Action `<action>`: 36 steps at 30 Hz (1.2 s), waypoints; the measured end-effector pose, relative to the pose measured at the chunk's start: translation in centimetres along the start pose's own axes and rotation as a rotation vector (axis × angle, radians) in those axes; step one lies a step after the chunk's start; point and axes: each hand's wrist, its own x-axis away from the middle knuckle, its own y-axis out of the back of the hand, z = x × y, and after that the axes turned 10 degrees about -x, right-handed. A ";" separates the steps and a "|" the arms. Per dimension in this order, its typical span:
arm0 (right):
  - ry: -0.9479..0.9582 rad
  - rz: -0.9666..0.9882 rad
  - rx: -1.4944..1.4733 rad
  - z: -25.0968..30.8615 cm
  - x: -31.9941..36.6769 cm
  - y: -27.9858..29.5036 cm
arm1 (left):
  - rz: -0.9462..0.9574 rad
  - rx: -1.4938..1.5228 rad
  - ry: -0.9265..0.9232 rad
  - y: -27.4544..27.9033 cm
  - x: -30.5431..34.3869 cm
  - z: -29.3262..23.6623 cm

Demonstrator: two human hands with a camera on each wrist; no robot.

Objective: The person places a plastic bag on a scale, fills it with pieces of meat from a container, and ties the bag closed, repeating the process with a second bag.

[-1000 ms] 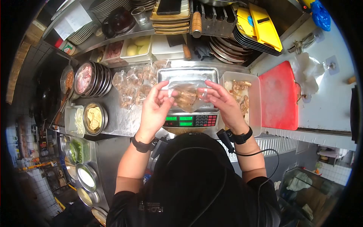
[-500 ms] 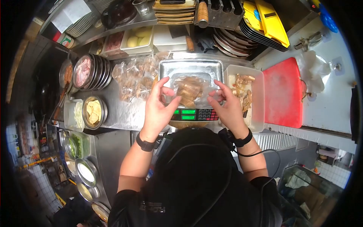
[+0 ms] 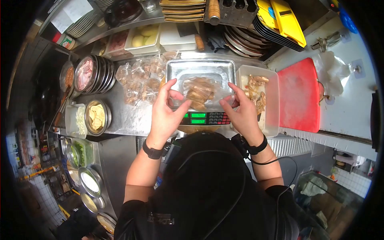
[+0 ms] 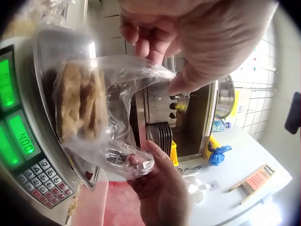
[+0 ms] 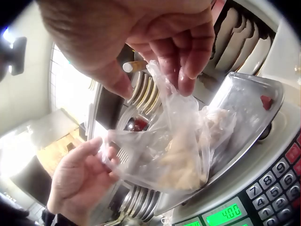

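Note:
A clear plastic bag [image 3: 200, 93] with brown meat pieces in it sits at the metal pan [image 3: 201, 69] of a digital scale. My left hand [image 3: 166, 114] holds one side of the bag's mouth, thumb and fingers close to the film in the left wrist view. Across from it, my right hand [image 3: 244, 118] has the opposite side of the mouth at its fingers. Between them the mouth is spread, and the bag [image 5: 181, 155] slumps against the pan in the right wrist view. A green display [image 5: 223, 215] there reads 4.00.
Several filled bags [image 3: 140, 82] lie left of the scale. On its right stand a plastic tub [image 3: 272, 108] of meat pieces and a red cutting board [image 3: 299, 96]. Stacked metal plates [image 3: 105, 76] and a bowl of yellow slices [image 3: 98, 117] are farther left. A shelf of dishes runs behind.
The bag has moved from over the pan's front edge back to the middle of the pan. Both hands moved with it, staying on either side, and the head view has shifted slightly.

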 end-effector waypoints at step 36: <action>-0.178 0.046 0.450 -23.5 1.8 14.3 | 0.050 0.455 0.306 1.5 -1.0 1.2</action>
